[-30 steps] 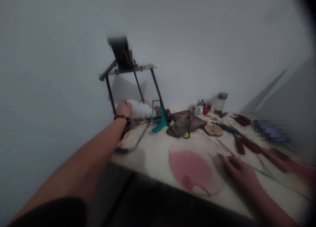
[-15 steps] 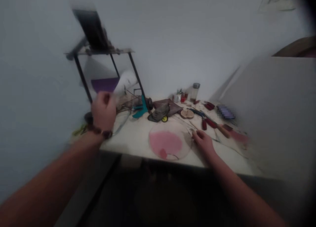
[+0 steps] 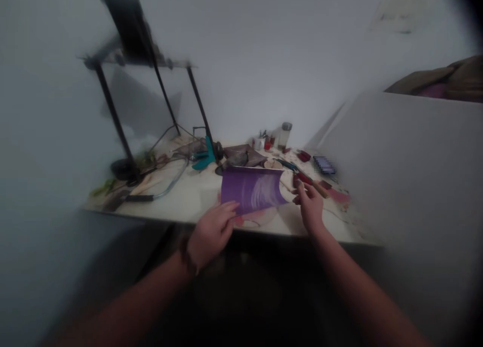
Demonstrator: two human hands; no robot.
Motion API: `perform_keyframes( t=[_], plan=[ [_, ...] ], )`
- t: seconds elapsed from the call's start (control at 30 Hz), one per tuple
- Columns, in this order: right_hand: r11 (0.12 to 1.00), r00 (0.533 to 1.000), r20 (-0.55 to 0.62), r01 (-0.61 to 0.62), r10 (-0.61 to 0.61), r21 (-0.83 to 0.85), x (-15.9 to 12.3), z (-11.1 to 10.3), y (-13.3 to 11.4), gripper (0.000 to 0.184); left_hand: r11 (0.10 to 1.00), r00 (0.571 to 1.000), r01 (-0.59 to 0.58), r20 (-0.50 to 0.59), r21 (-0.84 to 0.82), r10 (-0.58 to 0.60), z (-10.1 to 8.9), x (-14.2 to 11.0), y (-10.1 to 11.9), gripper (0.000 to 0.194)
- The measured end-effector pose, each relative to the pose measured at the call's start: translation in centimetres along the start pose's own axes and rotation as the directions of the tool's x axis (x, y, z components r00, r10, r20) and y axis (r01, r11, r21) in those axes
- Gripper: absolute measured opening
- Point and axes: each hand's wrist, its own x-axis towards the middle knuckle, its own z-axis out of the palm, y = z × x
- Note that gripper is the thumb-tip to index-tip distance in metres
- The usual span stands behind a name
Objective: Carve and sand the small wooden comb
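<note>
The purple sheet (image 3: 245, 188) was already in hand but not flat, bowed above the pink disc (image 3: 260, 218) on the counter (image 3: 196, 206). The left hand's (image 3: 211, 233) grip was closed on its near-left corner; the right hand's (image 3: 311, 206), just beside the opposite edge, I could not tell.

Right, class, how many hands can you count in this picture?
2: the left hand at the lower-left corner of the purple sheet, the right hand near its right edge.
</note>
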Motion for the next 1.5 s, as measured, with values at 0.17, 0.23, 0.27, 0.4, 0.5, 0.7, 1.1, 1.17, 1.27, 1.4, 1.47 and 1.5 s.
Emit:
perform_keyframes(
  t=[0.17,0.23,0.27,0.4,0.5,0.7,1.1,1.17,1.27,1.4,1.47,1.5],
  plan=[
    [0.956,0.975,0.077,0.218,-0.207,-0.196,-0.4,0.0,1.0,0.059,1.000,0.976,0.008,0.219,0.027,-0.013,1.5,-0.9,-4.3,0.029],
    [0.902,0.938,0.205,0.331,-0.281,-0.278,-1.0,0.6,1.2,0.048,0.996,0.946,0.064,0.314,0.060,-0.080,1.9,-1.3,-5.6,0.030],
    [0.881,0.918,0.258,0.371,-0.301,-0.293,-1.5,1.1,1.2,0.043,0.993,0.934,0.090,0.339,0.079,-0.112,2.1,-1.4,-6.1,0.031],
    [0.806,0.853,0.373,0.489,-0.364,-0.332,-3.2,3.0,0.9,0.036,0.975,0.919,0.172,0.333,0.143,-0.211,2.6,-1.2,-7.0,0.042],
    [0.755,0.807,0.439,0.557,-0.394,-0.346,-3.8,3.9,0.6,0.031,0.959,0.900,0.202,0.349,0.197,-0.261,2.6,0.3,-7.5,0.048],
    [0.665,0.750,0.427,0.654,-0.506,-0.361,-3.2,3.9,-0.6,0.034,0.978,0.865,0.034,0.484,0.206,-0.132,3.4,4.8,-7.3,0.045],
    [0.525,0.549,0.756,0.787,-0.356,-0.324,0.4,8.6,-1.6,0.033,0.936,0.795,0.037,0.558,0.350,-0.240,7.1,5.7,-8.1,0.108],
    [0.519,0.463,0.838,0.812,-0.290,-0.269,0.3,8.7,-1.2,0.038,0.931,0.803,0.057,0.538,0.360,-0.258,7.3,5.5,-8.2,0.107],
    [0.525,0.424,0.880,0.810,-0.216,-0.261,-0.2,8.2,-0.9,0.045,0.929,0.821,0.076,0.505,0.363,-0.265,7.4,5.1,-8.3,0.105],
    [0.518,0.524,0.839,0.763,-0.146,-0.386,-1.4,8.5,-1.5,0.028,0.940,0.852,0.064,0.472,0.335,-0.226,7.8,5.5,-9.4,0.075],
    [0.498,0.600,0.791,0.725,-0.118,-0.476,-1.9,9.3,-1.9,0.041,0.948,0.867,0.052,0.457,0.314,-0.199,8.2,6.2,-10.3,0.053],
    [0.485,0.632,0.768,0.707,-0.106,-0.515,-2.1,9.8,-2.0,0.046,0.951,0.874,0.049,0.447,0.306,-0.190,8.4,6.6,-10.7,0.048]
  ],
)
